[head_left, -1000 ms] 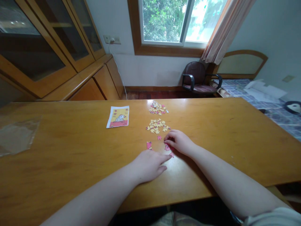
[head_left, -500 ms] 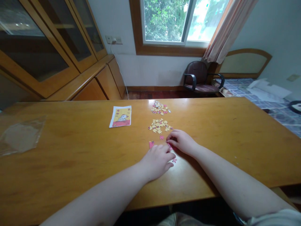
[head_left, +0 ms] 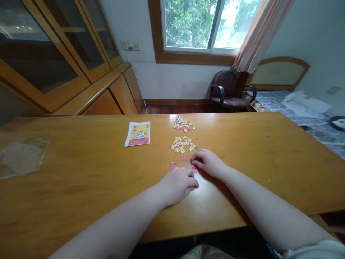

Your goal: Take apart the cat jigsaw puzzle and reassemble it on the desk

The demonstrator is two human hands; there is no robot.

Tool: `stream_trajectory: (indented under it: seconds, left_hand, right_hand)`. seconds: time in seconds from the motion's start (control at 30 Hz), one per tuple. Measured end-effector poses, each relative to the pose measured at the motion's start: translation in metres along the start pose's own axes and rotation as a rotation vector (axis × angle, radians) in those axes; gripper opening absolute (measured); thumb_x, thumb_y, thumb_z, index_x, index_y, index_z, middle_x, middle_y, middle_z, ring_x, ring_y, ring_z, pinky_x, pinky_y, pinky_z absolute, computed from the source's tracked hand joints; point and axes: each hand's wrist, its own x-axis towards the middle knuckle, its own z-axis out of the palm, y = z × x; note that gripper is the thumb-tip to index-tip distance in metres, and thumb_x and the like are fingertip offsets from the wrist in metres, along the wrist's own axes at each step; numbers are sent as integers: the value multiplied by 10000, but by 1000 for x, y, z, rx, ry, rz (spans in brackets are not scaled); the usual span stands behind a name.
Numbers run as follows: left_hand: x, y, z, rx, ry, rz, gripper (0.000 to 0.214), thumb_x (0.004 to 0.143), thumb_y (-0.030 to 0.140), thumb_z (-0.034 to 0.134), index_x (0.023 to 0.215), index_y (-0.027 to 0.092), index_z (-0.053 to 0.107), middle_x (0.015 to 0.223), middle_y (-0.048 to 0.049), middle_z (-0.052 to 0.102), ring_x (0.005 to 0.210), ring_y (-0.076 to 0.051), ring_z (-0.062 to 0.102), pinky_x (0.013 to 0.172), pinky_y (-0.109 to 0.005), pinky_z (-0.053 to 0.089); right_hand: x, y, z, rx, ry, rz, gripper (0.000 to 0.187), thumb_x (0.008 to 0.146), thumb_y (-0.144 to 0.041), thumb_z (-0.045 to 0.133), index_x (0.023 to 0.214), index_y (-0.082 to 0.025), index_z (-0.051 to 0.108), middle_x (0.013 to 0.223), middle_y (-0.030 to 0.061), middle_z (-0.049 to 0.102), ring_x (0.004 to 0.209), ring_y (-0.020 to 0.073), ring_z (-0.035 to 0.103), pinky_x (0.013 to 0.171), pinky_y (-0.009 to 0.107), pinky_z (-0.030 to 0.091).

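Note:
My left hand [head_left: 179, 185] rests low over the table, thumb and fingers closed where a small pink puzzle piece lay; the piece itself is now hidden by the fingers. My right hand [head_left: 207, 162] has its fingertips pinched at the edge of some joined pink puzzle pieces [head_left: 194, 168], partly covered by the hand. Just beyond my left knuckles, a pink puzzle section [head_left: 173, 165] shows. A single pink puzzle piece [head_left: 184, 158] lies loose ahead of both hands.
Farther off are a pile of mostly yellow puzzle pieces [head_left: 183, 144] and a mixed pile [head_left: 183, 124]. To the left lie a picture sheet [head_left: 138, 134] with a white animal and a clear plastic bag [head_left: 24, 156]. A chair [head_left: 226, 90] stands beyond the wooden table [head_left: 94, 172].
My left thumb and fingers have closed together over the small pink piece, which no longer shows. My right hand stays nearly still at the joined pieces.

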Motion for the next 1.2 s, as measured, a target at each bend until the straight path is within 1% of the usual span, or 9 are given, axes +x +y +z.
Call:
stream_trajectory:
  seconds: [0.07,0.13,0.27,0.43,0.57,0.67,0.77,0.97,1.2]
  left_hand:
    - [-1,-7,-3,-23,2,-17,228,908,212,532,892,296,743,909,0,654,856,-169,596,786,-294,451]
    - [-2,-12,-7,-12,66,-114,235,908,203,510,943,283,728,943,-12,650,870,-176,604,814,-306,458]
    - [-3,-11,-12,40,121,-276,254,850,391,611,1043,241,680,1014,-53,630,910,-227,612,835,-357,481]
    - [-3,-2,-13,67,65,-251,254,851,423,599,1008,245,689,989,-49,628,888,-222,615,826,-359,488]
    - [-3,-2,-13,54,22,-244,192,877,371,574,944,270,723,926,-32,632,848,-198,619,805,-328,481]
    - [-3,-5,-13,24,31,-260,233,920,346,509,999,301,724,931,-27,634,833,-183,624,785,-310,480]
    - [-3,-5,-13,51,81,-314,250,917,352,503,1063,275,692,963,-38,642,869,-201,632,786,-320,485]
    - [-1,1,-12,159,80,-424,263,887,421,533,958,225,693,931,-56,658,869,-235,640,762,-347,489]
    - [-1,-1,-10,178,79,-445,215,907,336,512,905,225,696,892,-51,661,840,-223,641,734,-339,474]
  right_hand:
    - [0,0,0,0,-3,0,55,822,-150,669,811,-182,712,833,43,666,781,159,616,767,291,490]
    - [0,-1,-1,-2,-6,1,48,821,-154,673,811,-182,711,834,43,665,789,161,617,771,292,488]
    - [-1,-4,-4,6,-12,16,47,838,-189,666,823,-180,710,838,42,662,790,159,617,771,291,486]
    - [-6,-7,-16,-9,-38,-18,149,847,-315,672,913,-187,713,904,48,656,817,163,622,784,299,488]
    - [-9,-6,-25,-69,-84,-64,316,754,-350,756,1025,-196,705,982,62,648,866,187,620,813,321,491]
    - [-10,-4,-28,-78,-139,-87,369,711,-343,787,1045,-206,706,988,62,644,860,191,614,804,322,494]
    - [-10,-3,-28,-69,-159,-92,367,713,-347,789,1045,-211,712,989,64,641,844,186,609,792,321,493]
    - [-9,-7,-27,-65,-168,-78,314,754,-343,755,1027,-192,714,956,63,639,802,168,596,751,305,494]
    - [-9,-10,-23,-56,-159,-108,279,748,-293,759,1003,-191,711,955,62,645,814,167,604,745,294,495]
